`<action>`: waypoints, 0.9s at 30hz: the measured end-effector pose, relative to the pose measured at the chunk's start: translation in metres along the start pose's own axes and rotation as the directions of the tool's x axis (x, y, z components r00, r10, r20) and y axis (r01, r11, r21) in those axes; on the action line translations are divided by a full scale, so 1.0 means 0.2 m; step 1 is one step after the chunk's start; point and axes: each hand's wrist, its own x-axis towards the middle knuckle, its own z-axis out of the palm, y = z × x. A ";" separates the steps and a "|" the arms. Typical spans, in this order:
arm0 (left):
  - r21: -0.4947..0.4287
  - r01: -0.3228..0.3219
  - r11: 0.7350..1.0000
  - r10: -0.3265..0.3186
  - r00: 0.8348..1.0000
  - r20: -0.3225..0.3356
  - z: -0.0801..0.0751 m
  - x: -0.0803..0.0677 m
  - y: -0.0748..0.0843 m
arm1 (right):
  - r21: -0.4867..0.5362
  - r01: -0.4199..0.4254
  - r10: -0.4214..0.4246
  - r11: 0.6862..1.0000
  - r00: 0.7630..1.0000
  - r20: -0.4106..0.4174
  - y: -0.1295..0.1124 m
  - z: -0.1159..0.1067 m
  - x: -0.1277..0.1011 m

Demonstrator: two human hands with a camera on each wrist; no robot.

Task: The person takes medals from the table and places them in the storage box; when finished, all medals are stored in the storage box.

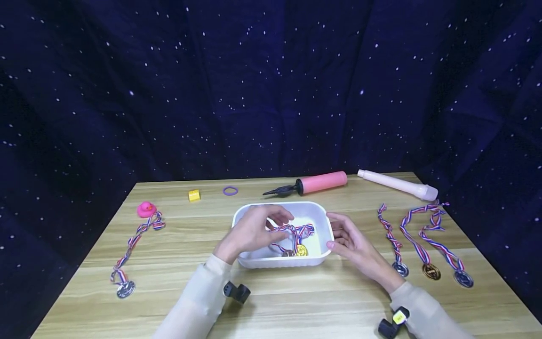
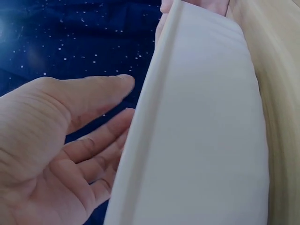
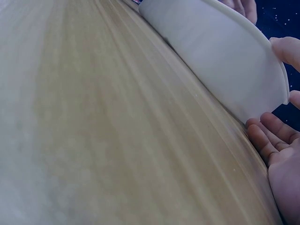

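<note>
Left grip (image 1: 254,229): I read it spread, over white tub (image 1: 279,262) | right grip (image 1: 350,241): relaxed fingers touching its right rim | gold medal (image 1: 301,250): inside, by near wall | tub well apart from desk's (image 1: 169,254) side edges

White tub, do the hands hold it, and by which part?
The right hand holds the white tub by its right end; the left hand is over it.
</note>
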 end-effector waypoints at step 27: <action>-0.046 -0.136 0.990 0.113 0.935 -0.336 -0.22 -0.07 0.10 | -0.022 0.003 -0.003 1.000 1.000 0.000 0.00 0.00 0.00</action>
